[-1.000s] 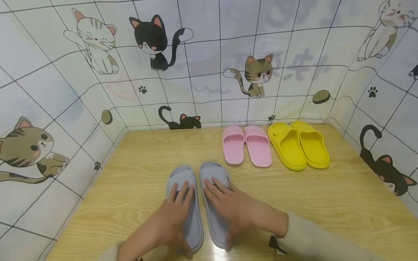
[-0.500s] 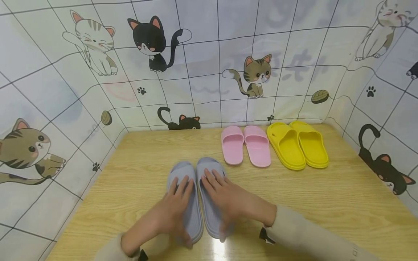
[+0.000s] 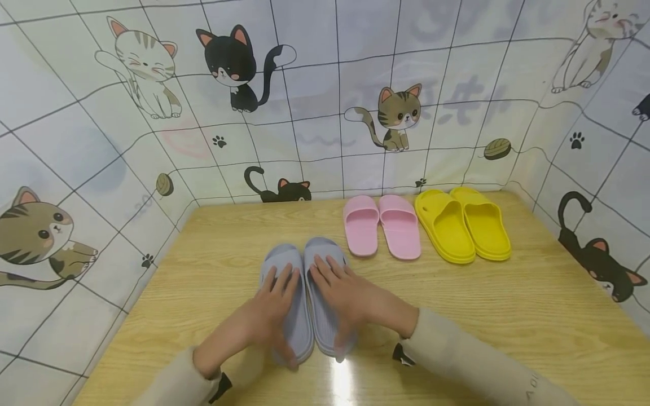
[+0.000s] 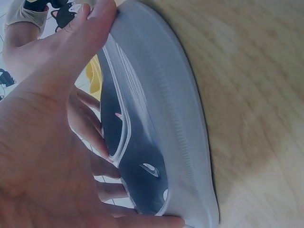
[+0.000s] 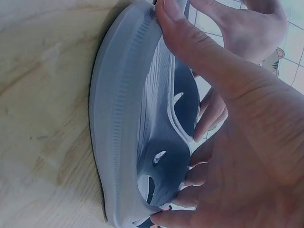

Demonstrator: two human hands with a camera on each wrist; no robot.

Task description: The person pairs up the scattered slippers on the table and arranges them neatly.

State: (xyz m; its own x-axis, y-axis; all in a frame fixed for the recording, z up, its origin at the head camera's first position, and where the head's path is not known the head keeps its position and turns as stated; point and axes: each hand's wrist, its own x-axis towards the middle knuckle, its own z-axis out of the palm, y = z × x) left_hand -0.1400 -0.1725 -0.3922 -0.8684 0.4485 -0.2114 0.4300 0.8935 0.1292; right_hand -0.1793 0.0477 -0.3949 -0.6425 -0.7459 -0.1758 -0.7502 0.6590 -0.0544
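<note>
Two grey-blue slippers lie side by side on the wooden surface, toes pointing away from me. My left hand (image 3: 269, 313) lies over the left slipper (image 3: 301, 327), its spread fingers on the strap and its thumb at the heel end. Over the right slipper (image 3: 324, 324) my right hand (image 3: 347, 299) rests the same way, fingertips on the strap. In the left wrist view the thumb touches the heel rim of the grey slipper (image 4: 164, 80). The right wrist view has the other thumb on the heel rim of its slipper (image 5: 121, 95).
A pair of pink slippers (image 3: 362, 231) stands at the back, right of the grey pair. Beside them is a yellow pair (image 3: 452, 231). A cat-patterned wall sheet (image 3: 315, 135) borders the wood-grain surface (image 3: 213, 237) at the back and both sides.
Both hands have slid the grey slippers away from me, toward the back wall. The right slipper has also moved left, narrowing the gap between the two. The pink and yellow pairs stay put.
</note>
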